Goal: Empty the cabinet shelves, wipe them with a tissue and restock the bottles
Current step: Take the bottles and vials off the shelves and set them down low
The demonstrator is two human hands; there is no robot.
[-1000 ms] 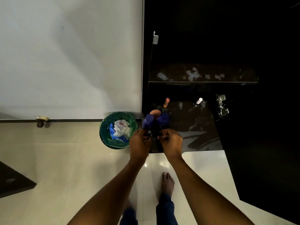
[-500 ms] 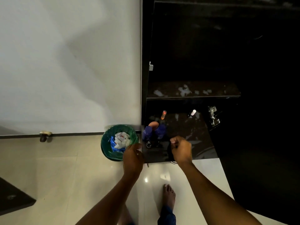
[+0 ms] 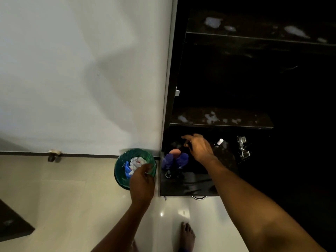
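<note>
The cabinet (image 3: 169, 106) is standing open, and its dark interior is showing three levels.

1. Right hand (image 3: 200, 148): it is hovering inside the cabinet's lowest compartment, above the bottom shelf (image 3: 190, 184). Its fingers are lying extended and relaxed, pointing toward the cabinet's back left corner. It is grasping nothing.
2. Left hand (image 3: 141, 182): it is hanging outside the cabinet, just left of its lower left corner, over the rim of the bin (image 3: 120, 166). Its fingers are curling downward. Whether they are pinching anything cannot be told.
3. Bottles: two blue bottles (image 3: 168, 160) are standing side by side near the left wall of the cabinet's bottom shelf, with a peach cap (image 3: 175, 151) showing just behind them. A white-capped bottle (image 3: 220, 141) is standing deeper in the cabinet, right of the right hand.
4. Shelves: the middle shelf (image 3: 218, 118) and the top shelf (image 3: 254, 30) of the cabinet are carrying pale smudges.
5. Hinge (image 3: 242, 148): it is sitting at the cabinet's right side, level with the lowest compartment.
6. Bin contents: crumpled white and blue paper scraps (image 3: 134, 163) are lying inside.
7. A bare foot (image 3: 188, 235) is resting on the floor in front of the cabinet.
</note>
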